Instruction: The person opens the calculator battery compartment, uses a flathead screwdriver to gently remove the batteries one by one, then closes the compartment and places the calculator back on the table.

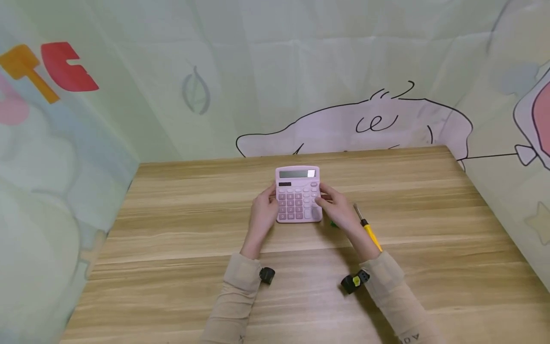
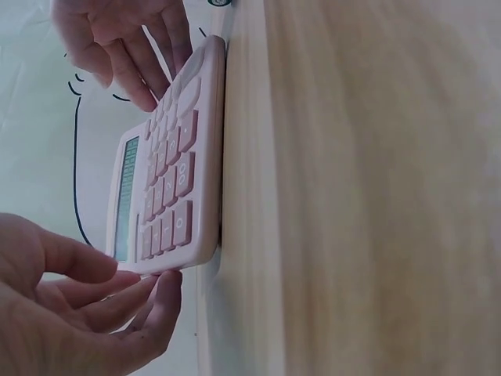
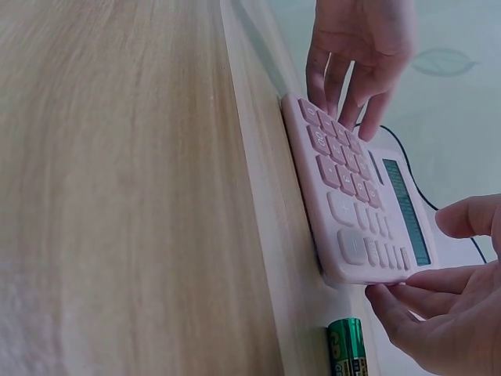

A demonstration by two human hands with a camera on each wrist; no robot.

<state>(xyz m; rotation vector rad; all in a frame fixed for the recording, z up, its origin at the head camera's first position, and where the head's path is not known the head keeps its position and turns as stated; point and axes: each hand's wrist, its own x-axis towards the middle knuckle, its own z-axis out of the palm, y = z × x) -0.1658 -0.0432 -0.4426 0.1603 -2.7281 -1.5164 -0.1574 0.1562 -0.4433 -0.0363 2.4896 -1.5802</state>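
Note:
A pink calculator (image 1: 298,195) lies face up on the wooden table, its display at the far end. My left hand (image 1: 264,210) touches its left edge with the fingertips; in the left wrist view the thumb stays beside the edge, off the keys. On the opposite side, fingertips of my right hand (image 1: 339,209) rest against the right edge. The right wrist view shows that thumb raised apart from the calculator's face. Near the right hand lies a green battery (image 3: 347,347), mostly hidden under the hand in the head view.
A screwdriver (image 1: 368,227) with a yellow handle lies right of the right forearm, its metal tip pointing away. The wooden table (image 1: 180,224) meets a printed cloth backdrop (image 1: 266,71) at its far edge. Each wrist wears a small black camera.

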